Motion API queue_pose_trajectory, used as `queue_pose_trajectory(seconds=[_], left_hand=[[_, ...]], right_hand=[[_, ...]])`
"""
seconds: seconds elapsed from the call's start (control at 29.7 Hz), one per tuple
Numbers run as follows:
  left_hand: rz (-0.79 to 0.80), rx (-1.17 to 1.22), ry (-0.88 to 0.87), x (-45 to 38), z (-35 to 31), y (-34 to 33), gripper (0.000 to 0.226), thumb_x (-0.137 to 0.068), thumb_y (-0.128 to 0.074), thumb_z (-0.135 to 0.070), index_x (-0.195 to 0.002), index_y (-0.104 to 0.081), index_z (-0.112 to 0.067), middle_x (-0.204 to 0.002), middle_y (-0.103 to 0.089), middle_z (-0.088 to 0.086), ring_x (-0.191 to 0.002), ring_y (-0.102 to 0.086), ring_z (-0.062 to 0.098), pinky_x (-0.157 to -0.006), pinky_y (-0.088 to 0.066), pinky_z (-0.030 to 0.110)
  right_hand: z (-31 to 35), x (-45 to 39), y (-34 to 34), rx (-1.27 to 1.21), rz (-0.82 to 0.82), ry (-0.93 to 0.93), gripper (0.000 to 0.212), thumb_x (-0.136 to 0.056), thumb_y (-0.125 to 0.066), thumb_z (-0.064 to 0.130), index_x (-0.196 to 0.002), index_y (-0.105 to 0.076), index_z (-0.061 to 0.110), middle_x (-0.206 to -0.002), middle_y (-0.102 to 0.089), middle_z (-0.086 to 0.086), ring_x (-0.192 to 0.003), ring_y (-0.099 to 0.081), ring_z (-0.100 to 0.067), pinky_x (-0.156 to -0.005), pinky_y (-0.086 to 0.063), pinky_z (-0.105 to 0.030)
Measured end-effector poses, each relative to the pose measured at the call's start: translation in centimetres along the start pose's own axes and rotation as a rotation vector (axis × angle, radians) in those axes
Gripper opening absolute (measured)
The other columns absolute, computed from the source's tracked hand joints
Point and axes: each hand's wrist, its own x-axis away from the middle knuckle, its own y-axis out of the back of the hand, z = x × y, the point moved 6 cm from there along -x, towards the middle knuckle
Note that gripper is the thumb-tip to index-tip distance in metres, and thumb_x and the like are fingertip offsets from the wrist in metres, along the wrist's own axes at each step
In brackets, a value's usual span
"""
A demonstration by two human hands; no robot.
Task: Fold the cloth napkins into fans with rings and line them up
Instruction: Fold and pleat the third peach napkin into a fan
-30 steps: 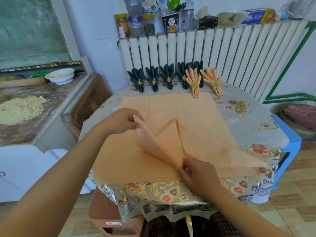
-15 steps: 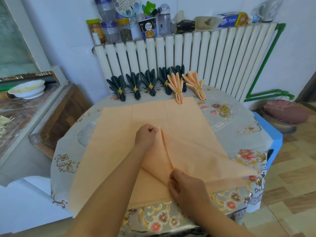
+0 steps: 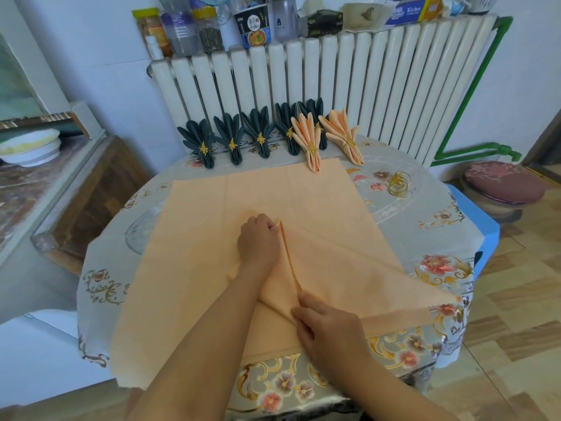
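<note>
A large peach napkin (image 3: pixel 194 253) lies spread on the round table (image 3: pixel 425 238). Its right part is folded over, with a zigzag edge running down the middle. My left hand (image 3: pixel 258 241) pinches the top end of that folded edge, fingers curled. My right hand (image 3: pixel 328 332) pinches the lower end near the table's front. Along the back stand several dark green fan napkins (image 3: pixel 230 141) and two peach fan napkins (image 3: pixel 309 141) with gold rings. Loose gold rings (image 3: pixel 399 183) lie at the right.
A white radiator (image 3: pixel 318 86) stands behind the table with jars and boxes (image 3: pixel 252 25) on top. A counter with a white bowl (image 3: pixel 30 147) is at the left. A padded stool (image 3: pixel 504 183) sits at the right, by a blue edge (image 3: pixel 482 220).
My left hand has carried the lifted flap rightwards and laid it down, so the two folded edges now meet along a centre line. The view shifted left and closer.
</note>
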Motion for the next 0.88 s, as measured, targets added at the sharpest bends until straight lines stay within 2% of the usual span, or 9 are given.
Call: queue_pose_trajectory(seconds=[0.07,0.17,0.3,0.34,0.37,0.44,0.47,0.54,0.88], left_hand=[[0.008,0.017,0.015,-0.1,0.0,0.0,0.01,-0.096,-0.049,-0.024,-0.095,-0.056,-0.018,-0.104,-0.056,0.003,-0.098,-0.051,0.024,-0.073,-0.039,0.034],[0.017,0.054,0.006,0.1,-0.2,0.5,0.016,-0.097,-0.046,-0.022,-0.107,-0.057,-0.016,-0.112,-0.057,0.004,-0.103,-0.05,0.023,-0.078,-0.041,0.033],[-0.079,-0.109,-0.248,2.5,-2.1,2.3,0.027,-0.095,-0.043,-0.017,-0.114,-0.062,-0.015,-0.117,-0.058,0.003,-0.109,-0.048,0.022,-0.092,-0.032,0.033],[-0.046,-0.135,-0.291,3.3,-2.5,2.4,0.031,-0.096,-0.042,-0.018,-0.12,-0.061,-0.014,-0.124,-0.057,0.004,-0.116,-0.046,0.023,-0.097,-0.029,0.033],[0.036,-0.156,-0.314,4.1,-2.6,1.9,0.037,-0.097,-0.04,-0.021,-0.13,-0.055,-0.013,-0.134,-0.052,0.006,-0.126,-0.042,0.023,-0.104,-0.025,0.033],[0.259,-0.241,-0.304,5.6,-1.9,0.2,0.052,-0.1,-0.031,-0.032,-0.149,-0.029,-0.014,-0.155,-0.027,0.009,-0.143,-0.021,0.022,-0.117,-0.013,0.034],[0.351,-0.296,-0.299,6.1,-1.7,-0.9,0.057,-0.101,-0.027,-0.039,-0.153,-0.016,-0.017,-0.16,-0.013,0.008,-0.147,-0.009,0.021,-0.119,-0.005,0.036],[0.417,-0.368,-0.275,6.6,-1.0,-1.8,0.063,-0.1,-0.022,-0.048,-0.154,-0.002,-0.023,-0.161,0.003,0.005,-0.148,0.005,0.018,-0.119,0.004,0.037],[0.408,-0.383,-0.258,6.9,-1.0,-1.4,0.064,-0.098,-0.021,-0.052,-0.153,0.002,-0.028,-0.161,0.009,0.003,-0.147,0.012,0.015,-0.118,0.01,0.039]], right_hand=[[0.0,0.0,0.1,0.002,0.001,-0.001,0.011,-0.061,-0.076,0.02,-0.069,-0.073,0.026,-0.097,-0.073,0.005,-0.074,-0.07,-0.007,-0.045,-0.051,-0.017],[0.0,0.1,0.1,-0.005,0.024,-0.015,0.021,-0.056,-0.086,0.016,-0.07,-0.073,0.026,-0.097,-0.073,0.006,-0.079,-0.07,-0.005,-0.046,-0.051,-0.017],[-0.1,0.1,0.2,-0.027,0.024,-0.037,0.019,-0.058,-0.084,0.017,-0.069,-0.073,0.027,-0.094,-0.074,0.008,-0.078,-0.069,-0.003,-0.046,-0.05,-0.016],[-0.1,0.0,0.2,-0.032,0.02,-0.039,0.014,-0.06,-0.08,0.018,-0.069,-0.074,0.028,-0.093,-0.074,0.009,-0.075,-0.069,-0.003,-0.045,-0.049,-0.015],[-0.2,0.0,0.3,-0.036,0.021,-0.047,0.01,-0.062,-0.076,0.02,-0.068,-0.074,0.028,-0.091,-0.074,0.009,-0.072,-0.069,-0.002,-0.044,-0.049,-0.015],[-0.1,0.0,0.2,-0.046,0.039,-0.063,0.009,-0.066,-0.07,0.023,-0.071,-0.075,0.029,-0.091,-0.074,0.009,-0.07,-0.069,-0.003,-0.045,-0.05,-0.015],[-0.4,0.0,0.2,-0.042,0.045,-0.077,0.01,-0.067,-0.068,0.025,-0.073,-0.076,0.029,-0.091,-0.074,0.009,-0.072,-0.069,-0.003,-0.046,-0.051,-0.016],[-0.4,0.2,0.0,-0.043,0.058,-0.082,0.011,-0.07,-0.067,0.026,-0.075,-0.077,0.028,-0.093,-0.074,0.009,-0.077,-0.07,-0.003,-0.049,-0.053,-0.018],[-0.1,1.0,0.1,-0.014,0.104,0.044,0.033,-0.085,-0.046,0.033,-0.089,-0.078,0.024,-0.102,-0.072,0.006,-0.089,-0.069,-0.008,-0.06,-0.056,-0.02]])
